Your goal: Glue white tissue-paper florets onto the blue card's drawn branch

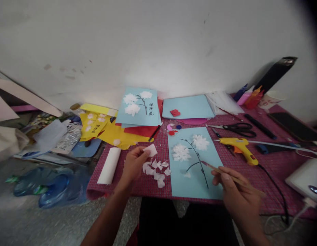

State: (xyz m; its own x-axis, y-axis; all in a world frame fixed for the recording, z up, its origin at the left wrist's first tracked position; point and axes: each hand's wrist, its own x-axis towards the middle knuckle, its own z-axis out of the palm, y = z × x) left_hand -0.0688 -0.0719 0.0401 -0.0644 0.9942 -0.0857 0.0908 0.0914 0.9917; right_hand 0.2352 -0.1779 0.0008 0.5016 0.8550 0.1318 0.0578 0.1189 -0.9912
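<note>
Between the thumb and fingers of my left hand [135, 162] is a small white paper square [150, 150], held above a scatter of crumpled white paper pieces [159, 176]. My right hand [234, 188] grips a thin paintbrush [231, 176], its tip over the light blue sheet [184, 186]. That sheet carries a dark painted branch [203, 169] and two fluffy white paper flowers, one on the left [181, 152] and one on the right [200, 142]. A small white paper tuft [187, 175] sits below the side twig.
A white paper roll [109, 166] lies at the left edge. A finished flower picture [139, 106] leans by the wall. To the right are scissors [236, 129], a yellow glue gun [237, 147] with its cord, and a white box [305, 179]. Water bottles [58, 188] lie on the floor.
</note>
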